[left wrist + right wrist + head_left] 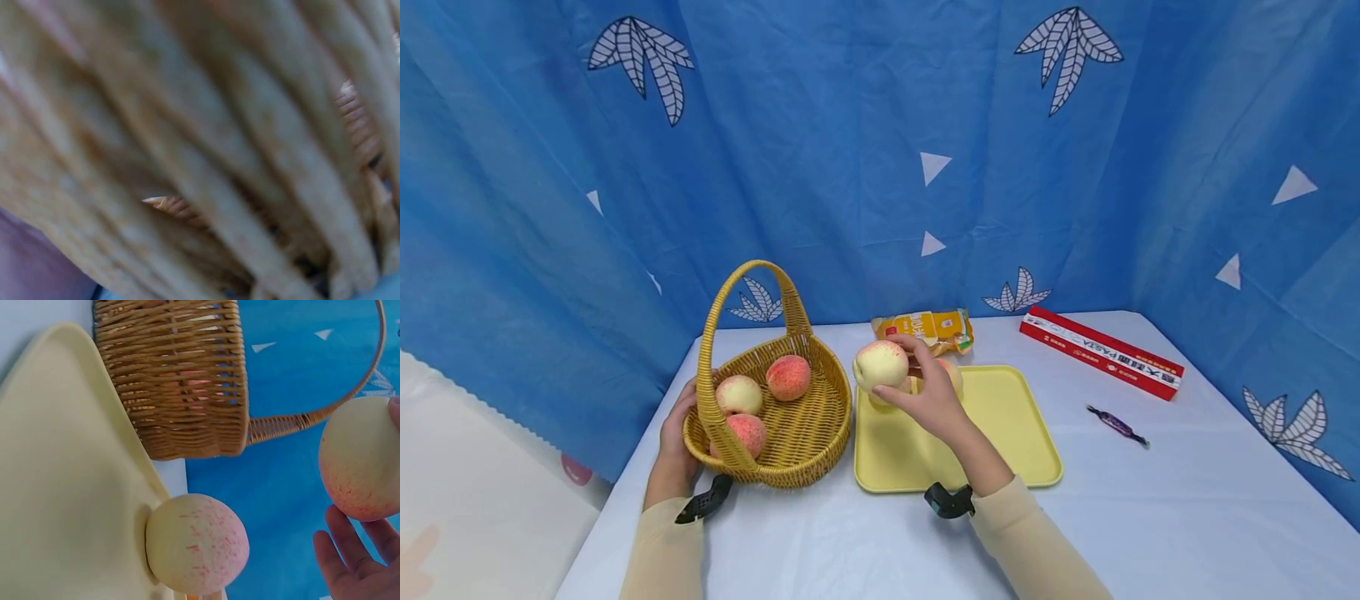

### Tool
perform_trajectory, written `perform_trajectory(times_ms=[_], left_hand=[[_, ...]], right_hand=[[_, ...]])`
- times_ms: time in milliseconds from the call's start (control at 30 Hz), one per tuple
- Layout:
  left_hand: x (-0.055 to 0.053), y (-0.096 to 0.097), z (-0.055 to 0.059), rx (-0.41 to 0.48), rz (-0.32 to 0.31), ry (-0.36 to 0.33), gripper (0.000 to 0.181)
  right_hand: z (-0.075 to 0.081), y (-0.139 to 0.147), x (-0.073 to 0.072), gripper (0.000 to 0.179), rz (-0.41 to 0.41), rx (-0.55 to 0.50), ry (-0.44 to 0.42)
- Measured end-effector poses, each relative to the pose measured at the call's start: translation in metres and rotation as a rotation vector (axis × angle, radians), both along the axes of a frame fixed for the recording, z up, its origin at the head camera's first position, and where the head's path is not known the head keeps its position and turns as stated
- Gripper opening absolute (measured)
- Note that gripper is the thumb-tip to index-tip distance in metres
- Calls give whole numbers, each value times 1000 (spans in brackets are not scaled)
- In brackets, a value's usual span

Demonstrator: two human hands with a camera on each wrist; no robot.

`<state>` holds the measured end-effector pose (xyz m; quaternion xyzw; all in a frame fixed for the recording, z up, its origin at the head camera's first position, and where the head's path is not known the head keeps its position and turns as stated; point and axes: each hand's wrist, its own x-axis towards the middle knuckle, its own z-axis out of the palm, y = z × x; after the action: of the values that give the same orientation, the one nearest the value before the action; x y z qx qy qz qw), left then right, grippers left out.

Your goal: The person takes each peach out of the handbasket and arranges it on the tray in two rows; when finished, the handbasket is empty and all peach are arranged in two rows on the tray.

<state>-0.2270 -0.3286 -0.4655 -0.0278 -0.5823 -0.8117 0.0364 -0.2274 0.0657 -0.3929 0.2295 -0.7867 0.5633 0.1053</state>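
My right hand (928, 396) pinches a pale peach with a pink blush (880, 367) between thumb and fingers, raised above the left rear of the yellow tray (1000, 433). Behind that hand, partly hidden, peaches (953, 377) sit at the tray's far side; the right wrist view shows one peach (197, 544) there. On the left stands a wicker basket (805, 467) with a tall handle, holding a pale peach (739, 394) and two redder peaches (788, 378). My left hand (677, 433) grips the basket's left side at the rim; close wicker (206, 150) fills the left wrist view.
An orange-yellow food packet (925, 327) lies behind the tray. At the back right is a long red pasta box (1101, 352), with a small purple wrapped candy (1117, 425) in front of it. A blue curtain (880, 167) hangs behind the white-covered table.
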Motion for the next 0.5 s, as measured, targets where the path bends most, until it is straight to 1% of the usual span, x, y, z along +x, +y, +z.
perform_trajectory(times_ms=[133,300,500], left_hand=[[1,0,2,-3,1,0,44],[2,1,3,-19,1,-6,47],[2,1,3,2,-3,3,46]], right_hand=[[1,6,-2,70,-25,-1,-15],[3,15,-3,70,-57,-3,-59],[8,27,-5,70,-86,-39,-105]])
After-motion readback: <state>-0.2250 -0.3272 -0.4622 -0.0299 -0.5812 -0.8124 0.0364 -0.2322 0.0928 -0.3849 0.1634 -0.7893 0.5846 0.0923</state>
